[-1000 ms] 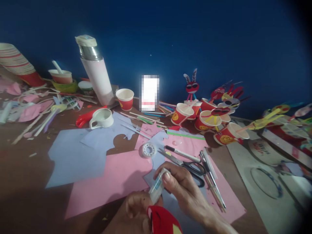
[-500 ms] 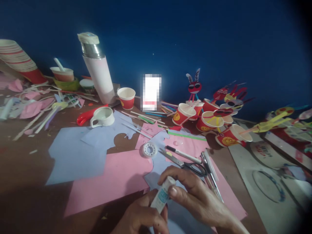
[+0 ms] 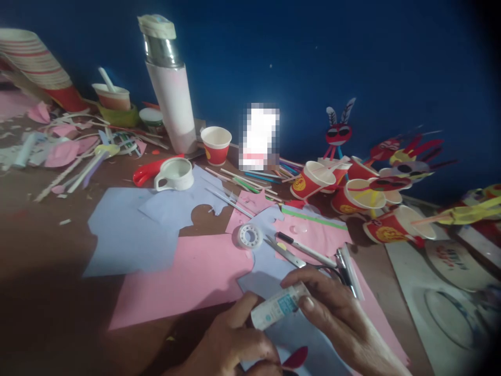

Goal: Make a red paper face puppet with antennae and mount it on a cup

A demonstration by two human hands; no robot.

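Observation:
Both my hands are closed on a white glue stick (image 3: 276, 307) with a blue-green label, which lies tilted between them. My left hand (image 3: 235, 342) grips its lower left end between thumb and curled fingers. Thumb and fingers of my right hand (image 3: 336, 313) pinch its upper right end. A small dark-red leaf-shaped piece (image 3: 296, 357) shows by my left fingertips; whether they hold it I cannot tell. Under the hands is blue paper (image 3: 313, 339). Just beyond them lie scissors (image 3: 285, 252), a black-capped pen (image 3: 305, 248) and a white tape roll (image 3: 249, 236).
Pink paper (image 3: 176, 282) and cut blue paper (image 3: 129, 235) cover the table's middle. Farther back stand a white thermos (image 3: 172, 99), a red paper cup (image 3: 216, 146) and a white mug (image 3: 176, 175). Several decorated cups (image 3: 313, 180) stand right; paper scraps (image 3: 62, 151) lie left.
The glue stick has turned from near upright to a flatter tilt, and both hands have shifted with it. The dark-red piece has come into sight below. The whole view has shifted.

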